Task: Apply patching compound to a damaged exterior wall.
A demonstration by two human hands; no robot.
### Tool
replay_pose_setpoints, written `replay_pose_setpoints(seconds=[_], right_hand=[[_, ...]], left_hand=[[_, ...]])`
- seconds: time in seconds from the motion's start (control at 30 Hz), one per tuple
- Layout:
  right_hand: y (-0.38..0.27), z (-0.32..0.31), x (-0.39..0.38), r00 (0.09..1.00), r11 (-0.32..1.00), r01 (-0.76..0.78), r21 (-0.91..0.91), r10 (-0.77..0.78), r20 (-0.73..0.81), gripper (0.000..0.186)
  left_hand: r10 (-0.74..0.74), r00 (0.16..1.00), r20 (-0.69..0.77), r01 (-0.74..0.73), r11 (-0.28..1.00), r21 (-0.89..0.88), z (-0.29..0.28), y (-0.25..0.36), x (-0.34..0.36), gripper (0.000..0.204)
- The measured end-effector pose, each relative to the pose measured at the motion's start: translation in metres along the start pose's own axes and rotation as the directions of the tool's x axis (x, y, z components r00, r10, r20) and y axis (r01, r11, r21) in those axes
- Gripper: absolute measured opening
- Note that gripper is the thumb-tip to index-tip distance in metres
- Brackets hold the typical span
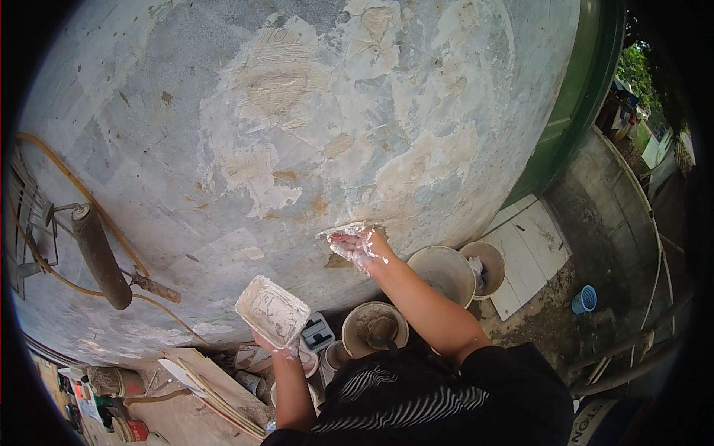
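Left hand [265, 342]: holding plaster-smeared tray [284, 291]. Right hand [360, 248]: against wall [186, 186], grip unclear. Paint roller [102, 256], left; buckets [448, 269] crowding the wall's foot.

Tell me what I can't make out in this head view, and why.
All in the head view:
- Left hand: mostly hidden behind the tray it holds.
- Right hand: its pose and white paste obscure whether it grips a tool.
- Large pale bucket: partly covered by the right forearm.
- Green door: top cut off by the upper edge.
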State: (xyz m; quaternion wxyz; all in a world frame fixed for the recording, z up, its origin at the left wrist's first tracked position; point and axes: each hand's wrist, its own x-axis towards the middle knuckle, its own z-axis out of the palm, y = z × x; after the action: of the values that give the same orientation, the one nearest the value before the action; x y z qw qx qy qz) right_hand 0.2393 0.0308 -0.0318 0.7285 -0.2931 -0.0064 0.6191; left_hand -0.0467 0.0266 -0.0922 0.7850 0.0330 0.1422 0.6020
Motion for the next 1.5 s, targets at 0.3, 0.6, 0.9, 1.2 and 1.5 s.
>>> replay_pose_setpoints(seconds=[0.3,0.6,0.9,1.2,1.5], right_hand=[[-0.042,-0.042,-0.06,0.993,0.993,0.117,-0.001,-0.117,0.012,0.033],[0.054,-0.085,0.0,0.956,0.982,-0.184,-0.028,0.173,-0.235,0.028],[-0.001,0.026,-0.012,0.993,0.998,-0.07,0.004,0.069,0.097,0.032],[-0.051,-0.011,-0.065,0.965,0.982,0.189,0.014,-0.188,0.182,0.034],[0.051,-0.092,-0.027,0.936,0.96,-0.26,-0.108,0.223,-0.271,0.036]], left_hand=[[-0.021,1.0,-0.009,0.021,0.998,0.06,-0.003,-0.001,0.001,0.052],[-0.025,1.0,0.017,0.025,0.999,0.028,0.003,0.001,-0.006,0.052],[-0.001,0.998,0.061,-0.001,1.0,0.025,0.008,0.004,-0.012,0.05],[-0.011,1.0,-0.013,0.011,1.0,-0.015,0.004,0.002,-0.01,0.051],[0.006,0.995,0.103,-0.011,0.999,0.049,0.009,0.003,-0.011,0.053]])
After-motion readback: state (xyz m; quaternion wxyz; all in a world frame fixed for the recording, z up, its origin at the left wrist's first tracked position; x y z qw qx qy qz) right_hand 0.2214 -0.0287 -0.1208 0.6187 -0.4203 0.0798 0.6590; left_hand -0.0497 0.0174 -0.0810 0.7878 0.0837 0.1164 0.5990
